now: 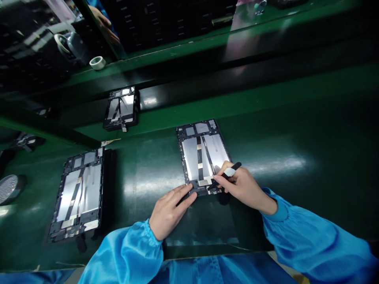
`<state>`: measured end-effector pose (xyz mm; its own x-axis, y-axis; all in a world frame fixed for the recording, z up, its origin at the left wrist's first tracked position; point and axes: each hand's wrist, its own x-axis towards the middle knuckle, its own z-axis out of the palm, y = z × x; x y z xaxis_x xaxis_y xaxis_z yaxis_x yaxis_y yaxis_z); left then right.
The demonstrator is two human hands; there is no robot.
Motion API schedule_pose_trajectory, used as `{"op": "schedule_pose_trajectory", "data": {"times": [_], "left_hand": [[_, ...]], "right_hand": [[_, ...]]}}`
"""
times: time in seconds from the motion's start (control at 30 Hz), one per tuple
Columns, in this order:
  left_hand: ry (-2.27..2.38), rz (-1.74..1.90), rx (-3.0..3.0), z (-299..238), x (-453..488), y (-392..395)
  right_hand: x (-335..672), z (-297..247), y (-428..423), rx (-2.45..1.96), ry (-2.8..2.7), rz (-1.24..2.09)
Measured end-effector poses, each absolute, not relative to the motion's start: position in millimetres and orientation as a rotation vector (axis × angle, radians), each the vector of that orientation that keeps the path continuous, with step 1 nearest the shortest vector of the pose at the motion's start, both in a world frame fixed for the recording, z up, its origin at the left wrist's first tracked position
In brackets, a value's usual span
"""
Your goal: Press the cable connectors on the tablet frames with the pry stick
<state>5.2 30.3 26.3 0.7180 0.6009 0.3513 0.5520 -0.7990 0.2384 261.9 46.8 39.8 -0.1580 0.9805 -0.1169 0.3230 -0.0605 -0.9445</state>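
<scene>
An opened tablet (191, 154) lies on the green bench in front of me, its silver battery and black ribbon cables showing. My right hand (244, 187) is closed in a pen-like grip round black tweezers (236, 166) with a pale patch on the handle. Their tip points down at the small parts along the tablet's lower edge. At the tablet's lower left corner, my left hand (170, 211) rests with fingers stretched out, fingertips touching the frame. It holds nothing.
More opened tablets are stacked at the left (78, 193), with another stack (121, 108) farther back. A roll of tape (97, 63) sits on the rear ledge. A green post (53, 126) crosses the left side. Another person's hand (103, 23) shows at the top.
</scene>
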Motion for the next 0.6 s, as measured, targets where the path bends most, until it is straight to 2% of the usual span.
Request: {"op": "schedule_pose_trajectory", "data": {"times": [0.1, 0.17, 0.3, 0.4, 0.53, 0.6], "left_hand": [[0.962, 0.664, 2.871, 33, 11, 32], [0.906, 0.641, 2.960, 37, 25, 31], [1.045, 0.253, 3.074, 38, 65, 59], [1.399, 0.096, 3.039, 42, 85, 120], [1.710, 0.172, 2.963, 59, 94, 209], [1.818, 0.246, 2.875, 67, 97, 228]], "right_hand": [[261, 37, 45, -1.371, -1.451, 1.186], [262, 35, 42, -1.364, -1.349, 1.002], [267, 26, 39, -1.339, -1.105, 0.576], [270, 17, 44, -1.299, -0.991, 0.607], [270, 7, 54, -1.375, -0.989, 0.702], [271, 4, 57, -1.423, -0.990, 0.735]]}}
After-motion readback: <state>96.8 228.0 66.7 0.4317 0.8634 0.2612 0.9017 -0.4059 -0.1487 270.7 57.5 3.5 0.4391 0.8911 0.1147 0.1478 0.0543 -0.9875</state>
